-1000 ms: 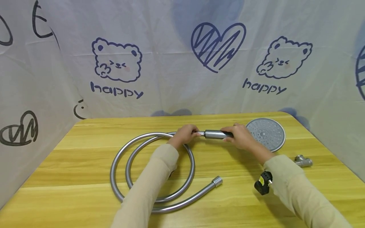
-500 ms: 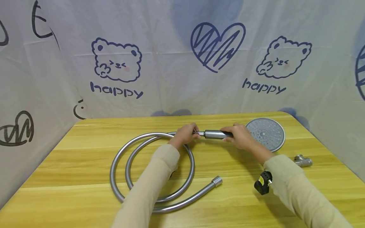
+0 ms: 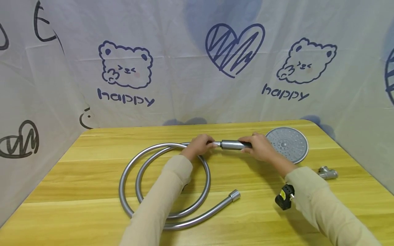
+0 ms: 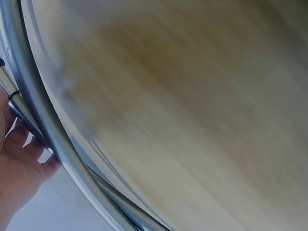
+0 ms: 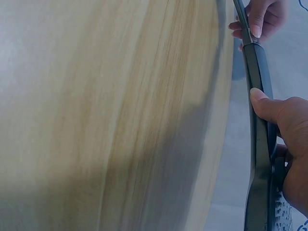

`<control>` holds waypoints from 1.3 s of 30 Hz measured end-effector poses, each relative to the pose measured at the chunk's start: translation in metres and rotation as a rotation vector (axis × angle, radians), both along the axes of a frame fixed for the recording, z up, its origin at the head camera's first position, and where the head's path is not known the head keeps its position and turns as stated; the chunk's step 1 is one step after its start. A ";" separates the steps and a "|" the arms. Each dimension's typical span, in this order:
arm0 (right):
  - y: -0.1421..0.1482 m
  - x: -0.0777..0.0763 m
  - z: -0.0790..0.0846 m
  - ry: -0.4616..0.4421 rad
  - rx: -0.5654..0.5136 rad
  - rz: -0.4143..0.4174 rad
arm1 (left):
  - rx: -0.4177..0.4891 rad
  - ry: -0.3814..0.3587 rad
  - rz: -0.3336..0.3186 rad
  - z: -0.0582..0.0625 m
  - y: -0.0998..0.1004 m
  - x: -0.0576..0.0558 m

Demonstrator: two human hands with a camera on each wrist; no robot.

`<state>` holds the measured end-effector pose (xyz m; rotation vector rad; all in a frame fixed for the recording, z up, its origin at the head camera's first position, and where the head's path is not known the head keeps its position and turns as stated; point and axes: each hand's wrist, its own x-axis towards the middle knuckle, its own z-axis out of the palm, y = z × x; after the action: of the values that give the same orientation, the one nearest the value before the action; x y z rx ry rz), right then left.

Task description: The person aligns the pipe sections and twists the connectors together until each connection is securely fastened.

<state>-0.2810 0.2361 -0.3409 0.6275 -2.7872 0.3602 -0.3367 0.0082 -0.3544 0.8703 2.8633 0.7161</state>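
A shower head with a wide round grey spray face (image 3: 285, 145) lies toward the right in the head view. My right hand (image 3: 261, 147) grips its handle (image 3: 231, 145), thumb along the side in the right wrist view. At the handle's left end, my left hand (image 3: 200, 145) holds the fitting end of a metal shower hose (image 3: 123, 184), which meets the handle there. The right wrist view shows the left fingers (image 5: 256, 30) and thumb around that joint. The hose lies coiled under the left forearm. Its other end fitting (image 3: 235, 195) rests loose on the wood.
A small metal tee-shaped valve (image 3: 328, 173) lies right of the right forearm. The wooden table (image 3: 77, 174) meets a white cloth backdrop (image 3: 184, 89) with drawings behind and at the sides. A black wrist camera (image 3: 284, 197) hangs at the right cuff.
My left fingertips rose slightly on the hose fitting half a second ago and are lower again now. My right hand, the shower head and the coil stay in place.
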 end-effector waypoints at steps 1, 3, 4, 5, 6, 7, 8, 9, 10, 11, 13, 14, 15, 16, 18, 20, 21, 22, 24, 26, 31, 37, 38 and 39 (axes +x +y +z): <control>0.000 0.000 0.000 -0.003 0.001 -0.004 | -0.002 0.002 -0.001 0.000 0.000 0.000; 0.000 0.000 0.001 -0.007 0.005 -0.007 | -0.004 0.009 -0.003 0.000 0.000 0.000; 0.000 0.000 0.001 -0.007 0.007 -0.008 | -0.004 0.013 -0.005 0.000 -0.001 -0.001; 0.000 0.000 0.001 -0.006 0.010 -0.009 | -0.004 0.015 -0.006 0.000 -0.001 -0.001; 0.000 0.000 0.001 -0.004 0.013 -0.009 | -0.005 0.017 -0.007 0.000 -0.001 -0.001; 0.000 0.000 0.001 -0.003 0.013 -0.008 | -0.003 0.017 -0.007 0.000 -0.001 -0.001; 0.000 0.000 0.001 0.000 0.014 -0.005 | -0.002 0.020 -0.006 -0.001 -0.001 -0.001; 0.000 0.000 0.001 0.002 0.014 -0.004 | -0.001 0.022 -0.005 -0.001 -0.001 -0.001; 0.000 0.000 0.001 0.005 0.013 -0.003 | -0.002 0.020 -0.002 -0.001 0.000 -0.001; 0.000 0.000 0.001 0.008 0.012 -0.002 | -0.002 0.017 0.001 -0.002 0.000 -0.001; 0.000 0.000 0.001 0.012 0.007 0.003 | -0.006 0.018 0.007 -0.002 0.000 -0.001; 0.000 0.000 0.000 0.015 0.005 0.005 | -0.008 0.018 0.010 -0.002 0.000 -0.001; 0.001 0.000 0.000 0.016 0.004 0.006 | -0.008 0.018 0.012 -0.002 0.001 -0.001; 0.001 0.000 0.000 0.018 0.003 0.009 | -0.008 0.014 0.015 -0.002 0.001 -0.001; 0.001 0.000 0.000 0.021 0.003 0.016 | -0.010 0.010 0.022 -0.003 0.001 -0.001; 0.001 0.000 0.000 0.025 0.006 0.018 | -0.009 0.005 0.030 -0.002 0.001 -0.001; 0.001 0.000 0.000 0.026 0.005 0.018 | -0.009 0.004 0.033 -0.002 0.001 -0.001; 0.001 0.000 0.000 0.027 0.006 0.018 | -0.011 0.002 0.037 -0.002 0.001 0.000; 0.001 0.000 0.000 0.026 0.007 0.016 | -0.015 0.003 0.041 -0.001 0.001 0.001; 0.001 0.000 0.000 0.023 0.009 0.010 | -0.015 0.006 0.044 0.000 0.002 0.001; 0.000 0.000 0.000 0.015 0.008 0.002 | -0.025 0.019 0.053 0.000 0.002 0.003; 0.000 0.001 0.000 0.019 -0.001 -0.003 | -0.022 0.034 0.058 0.000 0.002 0.003; 0.000 0.002 0.000 0.019 -0.002 -0.003 | -0.019 0.031 0.060 0.000 0.002 0.003; 0.000 0.002 0.000 0.021 -0.003 -0.003 | -0.012 0.021 0.061 0.000 0.002 0.003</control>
<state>-0.2794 0.2365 -0.3405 0.6233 -2.7671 0.3556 -0.3334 0.0105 -0.3542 0.7971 2.9211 0.6985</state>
